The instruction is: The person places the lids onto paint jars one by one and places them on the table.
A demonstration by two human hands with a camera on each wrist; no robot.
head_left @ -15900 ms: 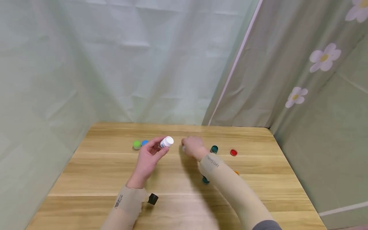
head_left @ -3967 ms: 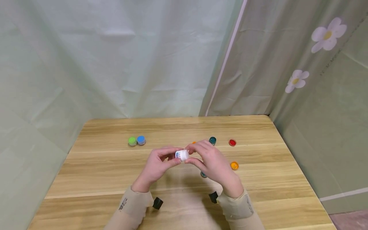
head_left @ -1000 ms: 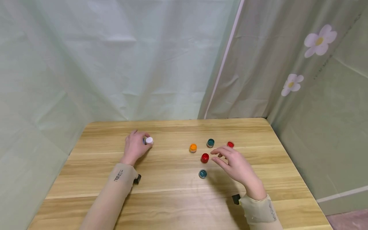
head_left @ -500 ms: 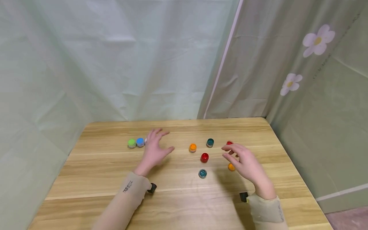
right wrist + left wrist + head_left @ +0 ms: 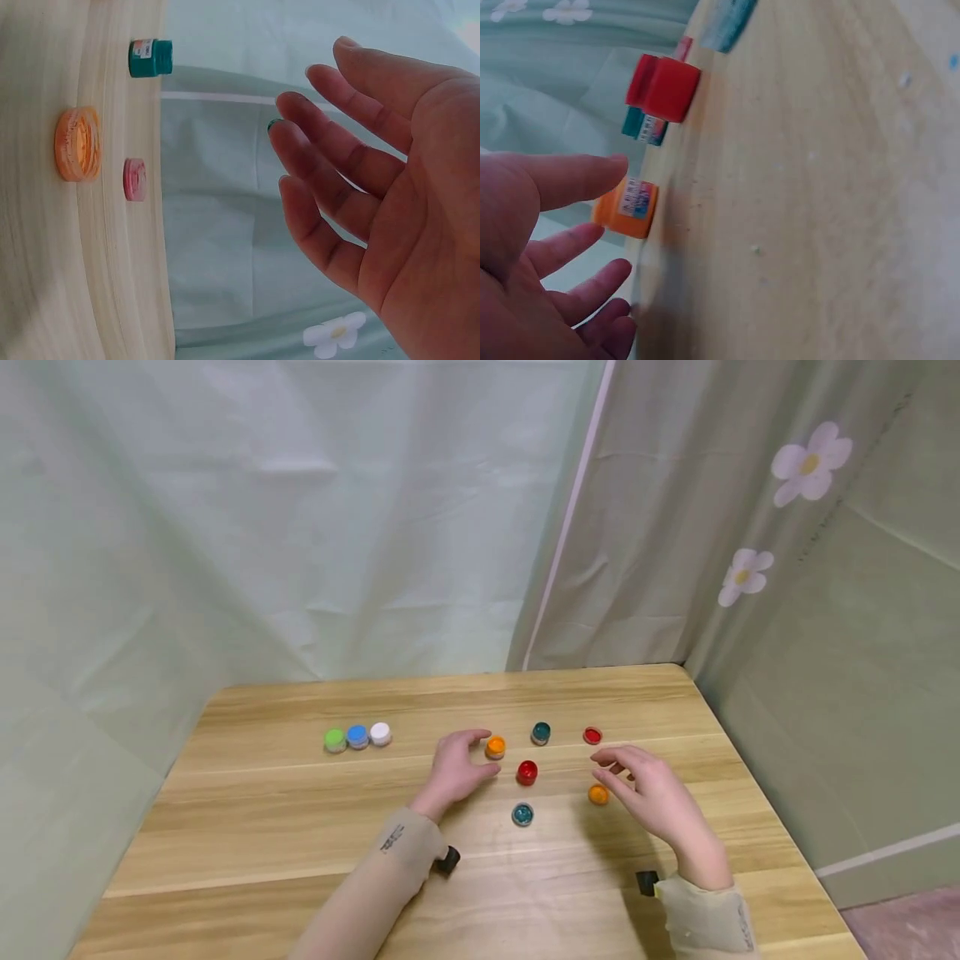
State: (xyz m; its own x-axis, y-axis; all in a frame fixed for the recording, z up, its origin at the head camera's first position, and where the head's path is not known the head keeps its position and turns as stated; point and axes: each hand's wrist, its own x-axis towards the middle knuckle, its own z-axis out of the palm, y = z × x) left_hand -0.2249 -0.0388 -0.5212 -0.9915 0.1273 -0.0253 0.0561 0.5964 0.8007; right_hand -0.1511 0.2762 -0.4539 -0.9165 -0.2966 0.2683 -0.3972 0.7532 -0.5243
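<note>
My left hand (image 5: 459, 767) reaches from the left to an uncapped orange paint jar (image 5: 495, 747), thumb and fingers spread on either side of it. In the left wrist view the labelled orange jar (image 5: 636, 208) stands just beyond the thumb and fingertips; whether they touch it I cannot tell. My right hand (image 5: 648, 789) hovers with loosely bent fingers and holds nothing, near an orange lid (image 5: 597, 794) lying inner side up. An open red jar (image 5: 527, 773) and an open teal jar (image 5: 541, 733) stand close by. A teal lid (image 5: 522, 814) and a red lid (image 5: 592, 736) lie near them.
Three capped jars stand in a row at the back left: green (image 5: 335, 741), blue (image 5: 357, 737) and white (image 5: 380, 734). The wooden table (image 5: 262, 827) ends at a pale curtain (image 5: 337, 527) behind. Black wrist cameras (image 5: 447, 860) project from both sleeves.
Earlier both hands held the white jar; my left hand then set it beside the blue one and released it. That hand has since moved right to the orange jar. My right hand drifted slightly right.
</note>
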